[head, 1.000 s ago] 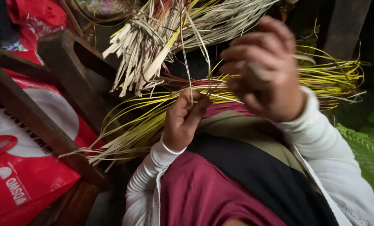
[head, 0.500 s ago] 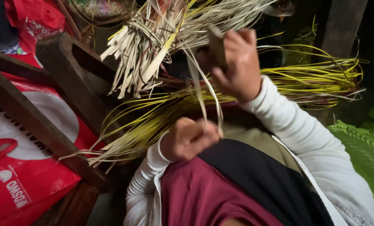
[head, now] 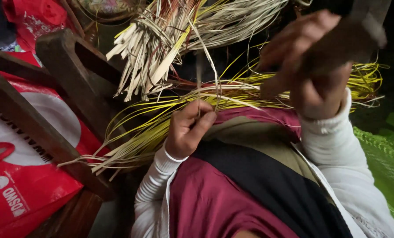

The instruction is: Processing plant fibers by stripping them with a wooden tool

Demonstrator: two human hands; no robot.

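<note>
Red plastic bag (head: pixel 25 194), dark wooden frame (head: pixel 38 128), green cloth (head: pixel 388 154)

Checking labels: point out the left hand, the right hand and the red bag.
left hand (head: pixel 186 130), head view, on the knuckles.
right hand (head: pixel 311 66), head view, on the blurred fingers.
red bag (head: pixel 25 185), head view, on its front.

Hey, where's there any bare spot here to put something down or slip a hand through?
Little is free. The red and white bag at the left shows a flat bare face beside the dark wooden frame. The green fabric at the right edge is uncovered. Between the left hand and right hand it is crowded: yellow strips fan across the lap, with the pale strip bundle above.
</note>
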